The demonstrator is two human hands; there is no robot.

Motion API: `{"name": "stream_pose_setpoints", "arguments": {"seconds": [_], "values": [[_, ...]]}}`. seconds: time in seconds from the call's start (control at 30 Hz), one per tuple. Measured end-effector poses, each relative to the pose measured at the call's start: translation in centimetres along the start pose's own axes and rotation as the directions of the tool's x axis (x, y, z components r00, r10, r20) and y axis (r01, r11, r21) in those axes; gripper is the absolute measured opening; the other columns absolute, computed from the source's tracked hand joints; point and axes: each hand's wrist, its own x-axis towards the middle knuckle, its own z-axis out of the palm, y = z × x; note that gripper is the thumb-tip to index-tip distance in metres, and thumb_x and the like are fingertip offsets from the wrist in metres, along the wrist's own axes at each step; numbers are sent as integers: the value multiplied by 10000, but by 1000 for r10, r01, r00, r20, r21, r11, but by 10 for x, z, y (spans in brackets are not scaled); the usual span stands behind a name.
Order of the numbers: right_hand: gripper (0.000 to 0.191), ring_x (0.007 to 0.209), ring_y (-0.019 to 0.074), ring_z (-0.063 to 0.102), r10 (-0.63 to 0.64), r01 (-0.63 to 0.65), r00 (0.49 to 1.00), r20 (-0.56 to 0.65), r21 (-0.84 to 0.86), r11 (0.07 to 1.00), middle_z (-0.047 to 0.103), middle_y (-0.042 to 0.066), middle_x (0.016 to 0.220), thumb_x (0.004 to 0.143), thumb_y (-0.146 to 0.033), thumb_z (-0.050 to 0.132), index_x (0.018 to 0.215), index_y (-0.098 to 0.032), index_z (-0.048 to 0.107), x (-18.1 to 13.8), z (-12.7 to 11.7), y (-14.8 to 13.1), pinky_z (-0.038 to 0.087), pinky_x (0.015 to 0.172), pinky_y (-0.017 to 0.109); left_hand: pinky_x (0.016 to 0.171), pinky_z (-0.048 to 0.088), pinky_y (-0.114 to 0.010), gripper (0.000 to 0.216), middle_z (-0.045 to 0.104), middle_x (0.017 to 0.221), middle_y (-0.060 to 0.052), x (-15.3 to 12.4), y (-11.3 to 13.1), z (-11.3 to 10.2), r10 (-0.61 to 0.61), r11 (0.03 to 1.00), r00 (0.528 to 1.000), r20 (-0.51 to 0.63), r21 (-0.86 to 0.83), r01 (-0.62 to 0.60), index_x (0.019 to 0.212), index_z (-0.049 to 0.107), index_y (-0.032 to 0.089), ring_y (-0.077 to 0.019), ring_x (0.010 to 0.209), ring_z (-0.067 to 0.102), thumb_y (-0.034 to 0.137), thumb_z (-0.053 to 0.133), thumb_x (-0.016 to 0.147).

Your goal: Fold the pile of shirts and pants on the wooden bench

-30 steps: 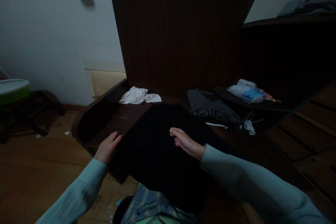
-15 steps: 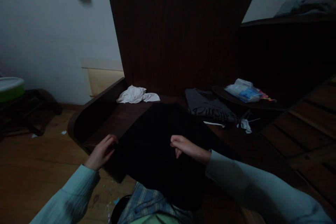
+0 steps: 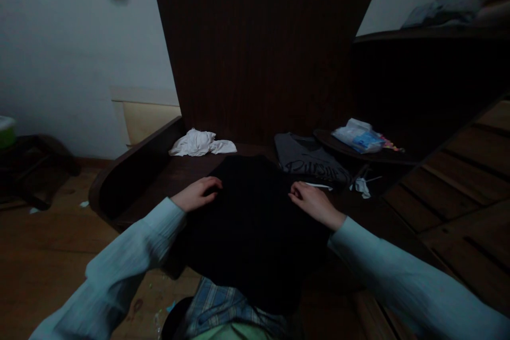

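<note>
A black garment (image 3: pixel 255 223) is spread over the dark wooden bench and hangs over its front edge; its folds are lost in the dim light. At its left side, my left hand (image 3: pixel 197 194) has fingers and thumb bent together on the cloth. Level with it on the right side, my right hand (image 3: pixel 314 204) is closed, its curled fingertips pinching the fabric. Behind my right hand lies a folded grey T-shirt (image 3: pixel 306 156) with dark lettering. A crumpled white cloth (image 3: pixel 197 143) rests at the back left of the bench.
The bench (image 3: pixel 159 183) has a raised, rounded left arm and a tall dark panel (image 3: pixel 263 53) behind. A small round shelf (image 3: pixel 410 156) at right holds a plastic packet (image 3: pixel 358 135). Wooden slats (image 3: pixel 450 180) stand at far right. Plaid fabric (image 3: pixel 223 303) shows below the garment.
My left hand has moved right and farther away along the black garment. My right hand has shifted right from the garment's middle to its right side. The view has turned slightly right.
</note>
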Motion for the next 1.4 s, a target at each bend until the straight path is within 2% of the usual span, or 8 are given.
{"name": "stream_pose_setpoints", "arguments": {"seconds": [0.13, 0.3, 0.6, 0.87, 1.03, 1.13, 1.27, 1.4], "values": [[110, 730, 178, 560, 139, -145, 988, -68, -86, 986, 584, 51, 844, 798, -257, 457, 856, -181, 511, -6, 4, 20, 368, 597, 261, 1015, 311, -388, 518, 413, 1322, -174, 48, -19, 41, -114, 974, 987, -115, 184, 134, 1208, 433, 80, -256, 1229, 370, 401, 418, 802], [232, 920, 234, 546, 196, -196, 976, -94, 8, 981, 572, 106, 951, 769, -356, 508, 896, -163, 529, -5, 13, 53, 407, 745, 313, 1045, 263, -395, 602, 365, 1363, -165, 48, -47, 67, -145, 940, 975, -170, 285, 189, 1249, 409, 53, -252, 1279, 290, 482, 289, 845], [94, 673, 159, 521, 120, -89, 992, -43, 443, 892, 525, -6, 683, 734, -299, 418, 711, -210, 435, 4, 15, 31, 409, 648, 282, 1046, 273, -376, 713, 358, 1377, -114, -14, -79, 47, -153, 924, 976, -154, 327, 197, 1288, 388, 108, -219, 1276, 305, 601, 171, 821], [181, 727, 188, 542, 329, -131, 884, -331, 500, 856, 577, 31, 741, 684, -375, 493, 751, -207, 475, 25, -7, 69, 419, 680, 315, 1040, 278, -363, 641, 344, 1387, -101, -38, -80, 28, -233, 900, 969, -77, 361, 245, 1296, 376, 120, -218, 1278, 302, 529, 248, 819], [373, 796, 232, 589, 277, -270, 959, 60, 493, 827, 640, 64, 816, 555, -467, 648, 781, -178, 580, 17, -4, 95, 458, 719, 347, 885, 430, -314, 454, 505, 1261, -83, -9, -50, -5, -411, 829, 906, 96, 453, 328, 1157, 522, 174, -212, 1103, 510, 379, 279, 834], [442, 810, 237, 605, 173, -327, 931, 322, 522, 787, 665, 69, 860, 530, -472, 675, 832, -154, 621, 4, -8, 94, 470, 758, 363, 797, 456, -287, 369, 606, 1044, -78, 24, -24, -9, -374, 810, 927, 27, 497, 312, 964, 605, 179, -198, 954, 576, 321, 286, 842], [510, 891, 228, 599, 62, -288, 935, 348, 647, 706, 656, 50, 960, 574, -446, 668, 990, -157, 600, -9, -31, 78, 470, 810, 367, 828, 439, -287, 315, 587, 1058, -72, 73, 9, 11, -104, 916, 992, -72, 381, 124, 1027, 567, 179, -192, 971, 549, 298, 338, 846], [551, 955, 220, 580, -86, -200, 919, 385, 642, 740, 629, 39, 1048, 617, -398, 660, 1112, -183, 555, -21, -54, 54, 464, 838, 350, 886, 402, -313, 323, 574, 1114, -87, 118, 23, 30, -21, 973, 978, -209, 221, 68, 1082, 534, 167, -203, 1031, 520, 281, 314, 876]]}}
